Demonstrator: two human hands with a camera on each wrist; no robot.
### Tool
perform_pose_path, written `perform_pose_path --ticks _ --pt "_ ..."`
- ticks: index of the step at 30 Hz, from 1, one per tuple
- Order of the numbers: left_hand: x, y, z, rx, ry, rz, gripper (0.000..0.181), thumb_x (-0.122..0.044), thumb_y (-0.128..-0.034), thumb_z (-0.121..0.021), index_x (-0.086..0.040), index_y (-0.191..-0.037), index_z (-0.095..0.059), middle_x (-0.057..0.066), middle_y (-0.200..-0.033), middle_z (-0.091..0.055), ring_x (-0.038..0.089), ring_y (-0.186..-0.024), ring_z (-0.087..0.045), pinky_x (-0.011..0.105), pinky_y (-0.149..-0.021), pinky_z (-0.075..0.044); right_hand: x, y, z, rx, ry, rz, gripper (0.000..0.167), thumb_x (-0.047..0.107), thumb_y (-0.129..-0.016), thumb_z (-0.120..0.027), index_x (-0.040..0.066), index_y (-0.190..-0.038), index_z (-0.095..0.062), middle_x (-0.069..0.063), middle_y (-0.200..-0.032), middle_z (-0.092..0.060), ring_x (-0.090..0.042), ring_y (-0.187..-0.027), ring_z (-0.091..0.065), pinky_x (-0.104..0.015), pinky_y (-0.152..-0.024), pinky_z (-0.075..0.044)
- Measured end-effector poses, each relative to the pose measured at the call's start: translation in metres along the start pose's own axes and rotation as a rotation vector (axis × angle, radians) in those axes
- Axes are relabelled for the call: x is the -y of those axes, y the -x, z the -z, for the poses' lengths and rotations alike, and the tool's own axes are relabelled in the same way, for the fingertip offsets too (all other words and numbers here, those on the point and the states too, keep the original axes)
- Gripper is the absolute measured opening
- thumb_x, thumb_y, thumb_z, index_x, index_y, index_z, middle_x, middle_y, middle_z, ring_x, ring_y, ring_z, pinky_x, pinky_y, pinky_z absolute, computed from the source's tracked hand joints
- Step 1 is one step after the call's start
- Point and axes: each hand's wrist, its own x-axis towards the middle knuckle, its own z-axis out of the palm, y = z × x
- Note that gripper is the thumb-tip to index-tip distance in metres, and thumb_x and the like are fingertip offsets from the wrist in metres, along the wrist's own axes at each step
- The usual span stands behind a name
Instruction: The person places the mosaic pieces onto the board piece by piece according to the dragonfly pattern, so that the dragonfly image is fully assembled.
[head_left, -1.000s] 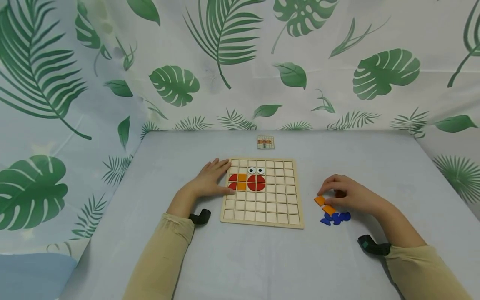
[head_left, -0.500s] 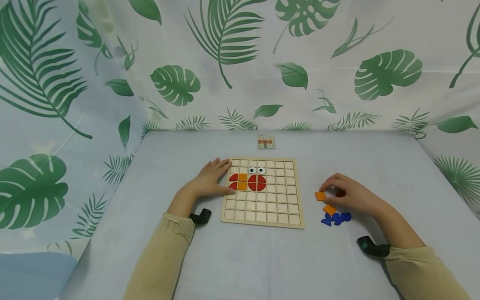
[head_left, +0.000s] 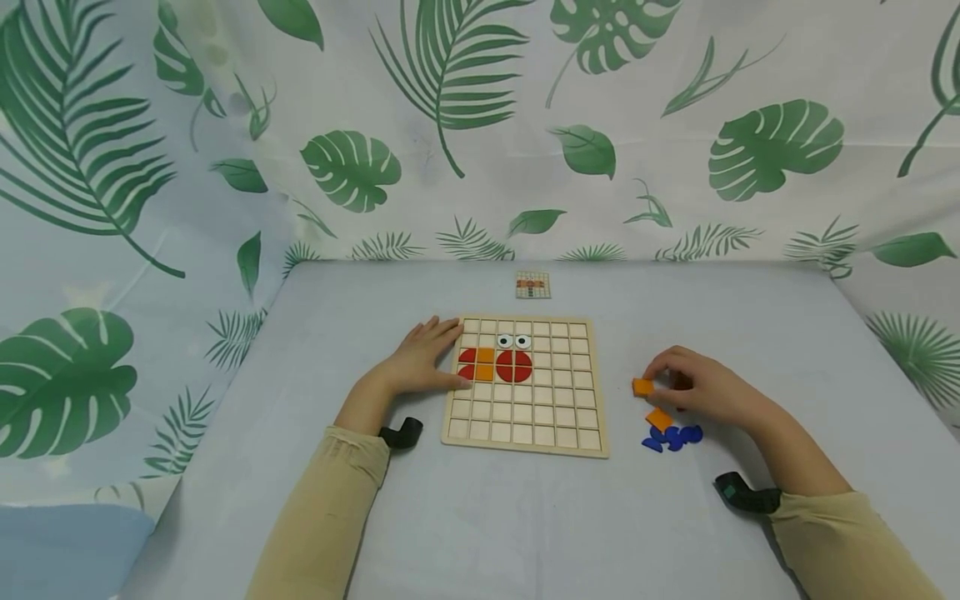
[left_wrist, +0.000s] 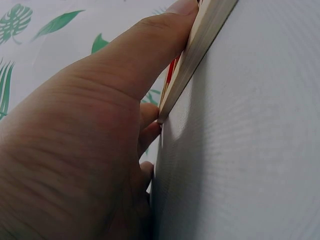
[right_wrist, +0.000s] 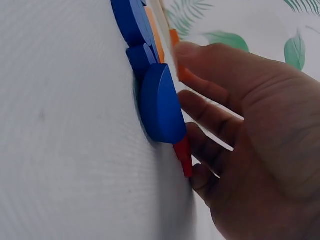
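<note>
My right hand [head_left: 693,386] pinches an orange square tile [head_left: 642,387] between thumb and fingertips. The tile looks tilted in the head view. Below it lies another orange tile [head_left: 659,418], beside a cluster of blue curved pieces [head_left: 674,437]. Red pieces [right_wrist: 183,156] show by the lower fingers in the right wrist view, mostly hidden in the head view. My left hand [head_left: 422,360] rests with spread fingers at the left edge of a wooden grid board [head_left: 532,414], its thumb on the rim. The board bears a red circle [head_left: 513,366], two orange squares [head_left: 485,364], red rounded pieces [head_left: 466,364] and two eye pieces [head_left: 513,341].
A small pattern card [head_left: 533,285] lies behind the board on the pale tabletop [head_left: 360,317]. A leaf-printed cloth [head_left: 480,200] hangs along the back and sides. Both wrists wear black devices [head_left: 750,493].
The orange tile at my right fingertips has turned and tilted up, shifting slightly back and to the right. My left hand and the board stay put.
</note>
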Motion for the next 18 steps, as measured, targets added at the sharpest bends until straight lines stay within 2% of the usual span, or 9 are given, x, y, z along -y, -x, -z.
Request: perform_pose_path --ticks 4,9,13,18 --pt "0.0 0.0 0.0 0.001 -0.004 -0.002 0.106 -0.073 -0.0767 -0.063 -0.019 -0.156 -0.019 -0.005 -0.161 -0.013 0.022 -0.148 0.002 0.037 -0.117 0.005 0.005 0.0 0.006 -0.02 0.026 -0.019 0.024 0.031 -0.089 -0.073 0.02 -0.108 -0.065 0.001 -0.101 -0.057 -0.019 -0.078 -0.055 -0.031 -0.065 -0.05" --pt "-0.001 0.0 0.001 0.004 0.0 -0.007 0.106 -0.073 -0.0769 -0.063 -0.019 -0.156 -0.019 -0.005 -0.161 -0.013 0.022 -0.148 0.002 0.037 -0.117 0.004 0.015 -0.002 0.014 -0.057 0.058 -0.019 0.026 0.036 -0.09 -0.071 0.02 -0.11 -0.065 0.001 -0.109 -0.06 -0.022 -0.096 -0.051 -0.037 -0.073 -0.049" --pt "-0.002 0.001 0.002 0.003 0.009 -0.007 0.106 -0.073 -0.0766 -0.064 -0.018 -0.156 -0.019 -0.005 -0.161 -0.013 0.022 -0.148 0.002 0.037 -0.117 0.005 0.026 -0.007 0.016 -0.064 0.061 -0.017 0.029 0.04 -0.091 -0.069 0.021 -0.111 -0.064 -0.001 -0.109 -0.061 -0.023 -0.096 -0.052 -0.036 -0.071 -0.049" --pt "0.001 0.0 0.001 0.0 0.008 -0.017 0.105 -0.072 -0.0769 -0.063 -0.018 -0.156 -0.02 -0.004 -0.161 -0.014 0.023 -0.148 0.001 0.038 -0.117 0.004 0.041 -0.02 0.016 -0.062 0.069 -0.01 0.026 0.035 -0.092 -0.069 0.019 -0.112 -0.064 -0.002 -0.108 -0.062 -0.024 -0.094 -0.052 -0.036 -0.071 -0.047"
